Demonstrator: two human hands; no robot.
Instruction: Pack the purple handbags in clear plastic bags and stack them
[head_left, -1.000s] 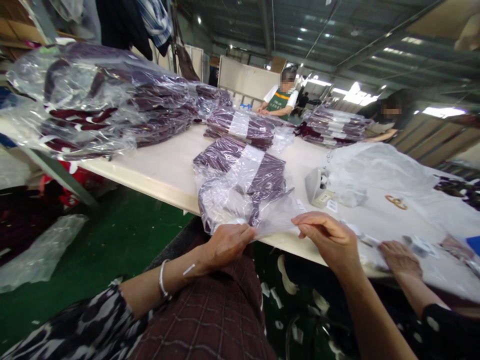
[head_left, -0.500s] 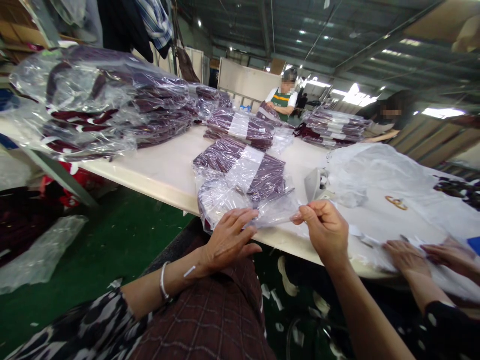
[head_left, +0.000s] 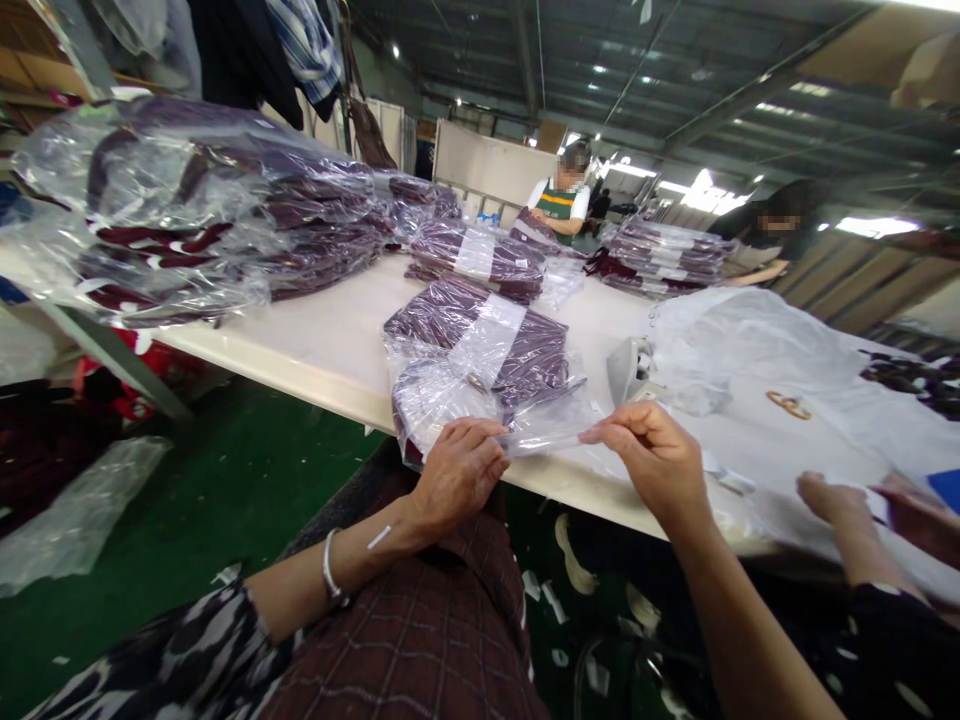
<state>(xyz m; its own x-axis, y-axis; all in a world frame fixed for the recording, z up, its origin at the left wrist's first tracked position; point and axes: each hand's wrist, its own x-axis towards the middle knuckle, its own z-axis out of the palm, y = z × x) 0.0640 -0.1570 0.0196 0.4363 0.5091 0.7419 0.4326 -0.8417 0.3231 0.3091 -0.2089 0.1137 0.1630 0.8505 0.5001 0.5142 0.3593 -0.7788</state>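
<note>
A folded dark maroon garment in a clear plastic bag lies at the table's near edge, with a white band across it. My left hand, a bangle on its wrist, is closed on the bag's near edge. My right hand pinches the bag's open end between thumb and fingers. Between both hands the plastic is stretched into a taut strip. Just behind lie more bagged maroon garments.
A tall stack of bagged garments stands on the left of the white table. On the right are sheer white fabric, tan rings and a co-worker's hands. Another person works at the back.
My left hand's fingers, spread before, have closed on the bag's edge. The plastic between my hands is now pulled into a narrow strip. The co-worker's hands at right have shifted.
</note>
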